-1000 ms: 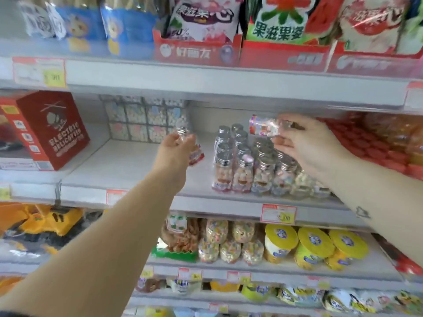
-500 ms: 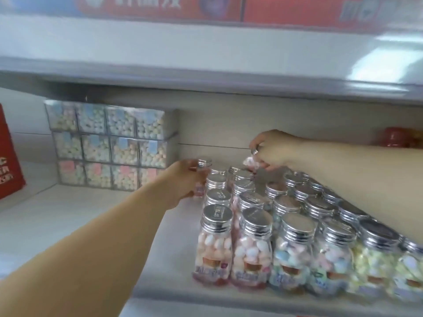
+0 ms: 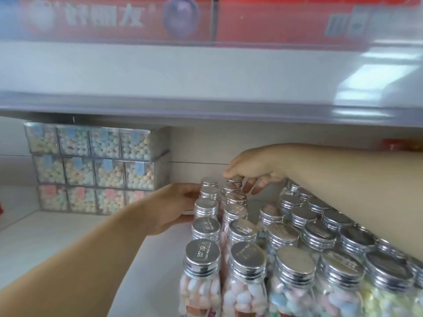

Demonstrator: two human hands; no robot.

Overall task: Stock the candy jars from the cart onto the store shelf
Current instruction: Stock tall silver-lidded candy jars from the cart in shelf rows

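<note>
The white store shelf (image 3: 68, 236) is carrying all the stock in view. Overhead, a pale grey upper shelf front (image 3: 160, 72) is spanning the full width, with blurred red printed cartons (image 3: 274, 19) sitting above it.

At the back left, a stack of clear plastic cube boxes of pastel candy (image 3: 96, 170) is standing three tiers high against the rear wall. A red item (image 3: 398, 144) is showing at the far right rear, too blurred to identify.

A block of clear candy jars with silver screw caps (image 3: 293, 271) is occupying the right half of the shelf, standing upright in close rows running from the front edge towards the back. The person's right forearm is lying over the right-hand rows and hiding part of them.

The right hand (image 3: 254, 165) is hovering over the back of the block. Its fingers (image 3: 248, 186) are curling downward, and the fingertips are pinching the cap of the rear jar (image 3: 234, 180), which is standing upright at the far end of the second column from the left.

The left hand (image 3: 169, 209) is sitting at the left side of the block. Its thumb and fingers (image 3: 190, 193) are curling round a left-column jar (image 3: 209, 197) near the back; that jar is standing upright on the shelf, touching its neighbours.
</note>
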